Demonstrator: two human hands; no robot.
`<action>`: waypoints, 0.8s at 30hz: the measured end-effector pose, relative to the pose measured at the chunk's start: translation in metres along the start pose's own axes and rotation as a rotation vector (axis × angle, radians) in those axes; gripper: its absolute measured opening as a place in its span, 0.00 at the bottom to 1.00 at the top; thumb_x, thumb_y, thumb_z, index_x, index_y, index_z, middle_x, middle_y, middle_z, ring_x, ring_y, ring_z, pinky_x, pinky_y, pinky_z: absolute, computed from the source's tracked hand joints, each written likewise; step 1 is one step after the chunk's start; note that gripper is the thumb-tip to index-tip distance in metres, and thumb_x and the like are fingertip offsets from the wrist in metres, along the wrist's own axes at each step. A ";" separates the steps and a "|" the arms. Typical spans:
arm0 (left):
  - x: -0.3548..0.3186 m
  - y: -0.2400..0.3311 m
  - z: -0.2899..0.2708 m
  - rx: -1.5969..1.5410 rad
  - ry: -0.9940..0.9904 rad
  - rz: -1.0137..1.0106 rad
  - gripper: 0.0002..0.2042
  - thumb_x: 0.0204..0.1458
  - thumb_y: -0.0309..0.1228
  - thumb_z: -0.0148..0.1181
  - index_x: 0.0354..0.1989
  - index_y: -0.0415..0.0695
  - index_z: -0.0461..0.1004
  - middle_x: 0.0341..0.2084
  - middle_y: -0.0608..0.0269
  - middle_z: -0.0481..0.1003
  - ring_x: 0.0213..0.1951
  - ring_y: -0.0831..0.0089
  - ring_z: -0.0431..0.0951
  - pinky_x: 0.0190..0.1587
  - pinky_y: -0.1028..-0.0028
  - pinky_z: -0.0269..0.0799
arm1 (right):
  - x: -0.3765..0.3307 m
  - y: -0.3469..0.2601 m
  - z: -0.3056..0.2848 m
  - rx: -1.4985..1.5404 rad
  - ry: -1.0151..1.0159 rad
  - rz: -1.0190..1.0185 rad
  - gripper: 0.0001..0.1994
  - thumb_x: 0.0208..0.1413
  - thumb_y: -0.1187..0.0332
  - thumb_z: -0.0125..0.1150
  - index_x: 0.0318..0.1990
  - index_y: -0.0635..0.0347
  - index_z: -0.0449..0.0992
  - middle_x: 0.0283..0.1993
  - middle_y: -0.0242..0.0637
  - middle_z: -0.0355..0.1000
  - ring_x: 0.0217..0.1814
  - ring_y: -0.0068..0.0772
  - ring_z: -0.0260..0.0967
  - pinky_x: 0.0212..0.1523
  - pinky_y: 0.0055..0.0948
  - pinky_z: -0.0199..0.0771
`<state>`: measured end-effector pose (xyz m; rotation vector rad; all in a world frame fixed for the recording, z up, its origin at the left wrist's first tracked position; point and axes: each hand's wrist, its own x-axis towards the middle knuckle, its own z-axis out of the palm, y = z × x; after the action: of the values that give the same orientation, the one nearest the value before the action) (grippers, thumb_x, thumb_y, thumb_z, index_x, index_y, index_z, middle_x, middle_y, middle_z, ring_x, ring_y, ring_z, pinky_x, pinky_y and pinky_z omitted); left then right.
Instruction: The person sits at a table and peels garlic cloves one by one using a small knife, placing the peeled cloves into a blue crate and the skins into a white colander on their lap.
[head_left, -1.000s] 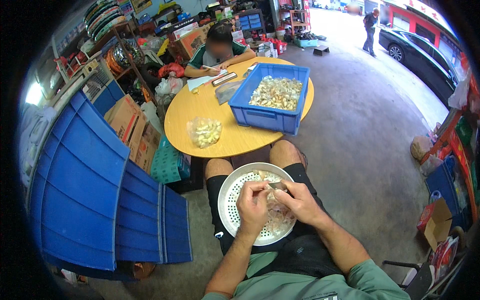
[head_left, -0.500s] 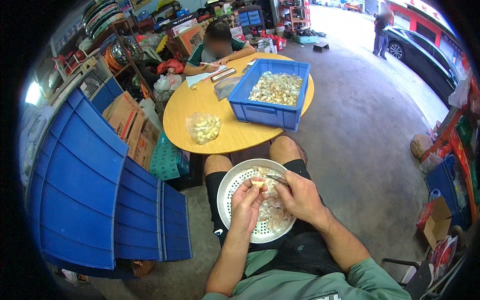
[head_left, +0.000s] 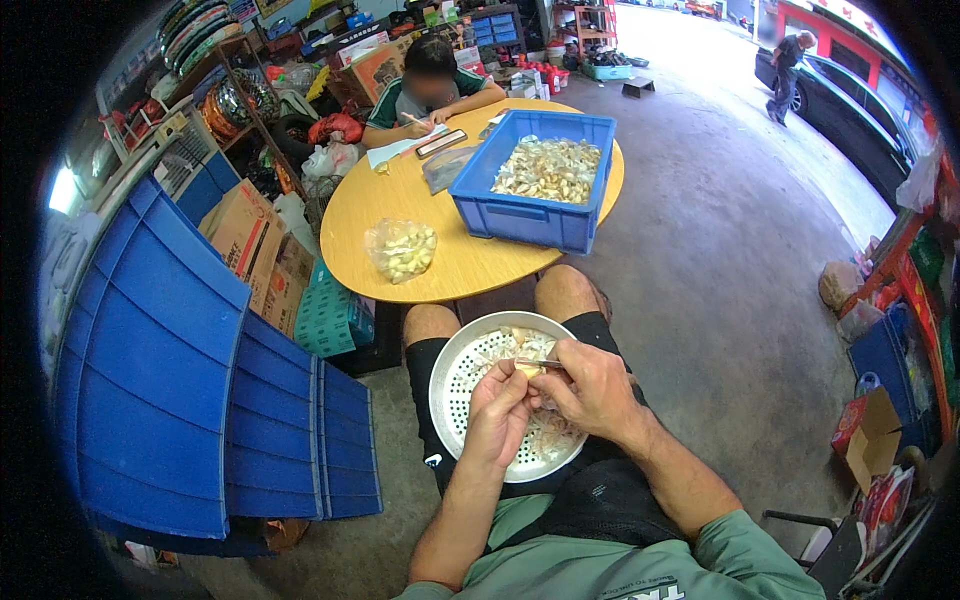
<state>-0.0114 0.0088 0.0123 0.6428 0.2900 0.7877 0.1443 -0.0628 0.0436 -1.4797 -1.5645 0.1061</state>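
Between the fingertips of my left hand (head_left: 497, 412) is a pale garlic clove (head_left: 528, 371). My right hand (head_left: 597, 392) grips a small knife (head_left: 547, 363), its blade against the clove and its handle mostly hidden in the fist. Both hands are above a round metal pan with holes (head_left: 444, 415), which rests on my lap. Papery skins (head_left: 548, 435) and a few cloves lie inside the pan. On the table ahead, a clear plastic bag (head_left: 402, 252) holds peeled cloves. Beside it, a blue plastic crate (head_left: 525, 226) contains many unpeeled cloves.
Across the round wooden table (head_left: 345, 215), a person (head_left: 430, 95) writes on paper. Blue plastic panels (head_left: 150, 370) stand close on my left, near cardboard boxes (head_left: 245, 235). An open carton (head_left: 872, 440) sits at right. Another person (head_left: 787, 78) is outside by a dark car (head_left: 850, 120).
My right hand has moved slightly left, bringing the knife blade onto the clove. The seated person's head has lifted slightly. The person outside has turned and moved right along the car.
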 end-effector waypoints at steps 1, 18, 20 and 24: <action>0.000 -0.001 -0.001 -0.013 -0.006 0.000 0.08 0.65 0.24 0.58 0.50 0.40 0.70 0.43 0.59 0.77 0.38 0.76 0.76 0.42 0.76 0.73 | 0.000 0.002 0.001 -0.007 0.011 -0.016 0.15 0.54 0.64 0.70 0.32 0.64 0.70 0.29 0.47 0.72 0.32 0.53 0.75 0.32 0.45 0.74; -0.003 -0.007 0.005 -0.068 0.016 0.024 0.07 0.65 0.24 0.57 0.49 0.40 0.69 0.39 0.58 0.77 0.37 0.74 0.76 0.43 0.74 0.75 | -0.001 0.001 0.002 0.056 0.028 -0.037 0.12 0.54 0.66 0.69 0.29 0.63 0.72 0.27 0.45 0.72 0.30 0.48 0.76 0.30 0.42 0.75; -0.003 -0.005 0.010 -0.068 0.024 0.031 0.07 0.65 0.24 0.57 0.49 0.40 0.69 0.40 0.58 0.76 0.37 0.74 0.76 0.43 0.74 0.75 | -0.001 0.001 0.002 0.082 0.045 -0.025 0.12 0.55 0.66 0.69 0.30 0.63 0.73 0.27 0.45 0.72 0.30 0.48 0.76 0.30 0.42 0.74; -0.004 -0.004 0.012 -0.063 0.023 0.042 0.08 0.65 0.24 0.57 0.49 0.40 0.69 0.40 0.58 0.76 0.38 0.74 0.76 0.43 0.74 0.75 | -0.001 -0.002 0.001 0.082 0.067 -0.001 0.12 0.55 0.66 0.69 0.29 0.63 0.73 0.27 0.46 0.72 0.29 0.49 0.75 0.30 0.41 0.74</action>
<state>-0.0061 -0.0013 0.0190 0.5828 0.2723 0.8419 0.1420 -0.0631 0.0436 -1.4048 -1.4898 0.1169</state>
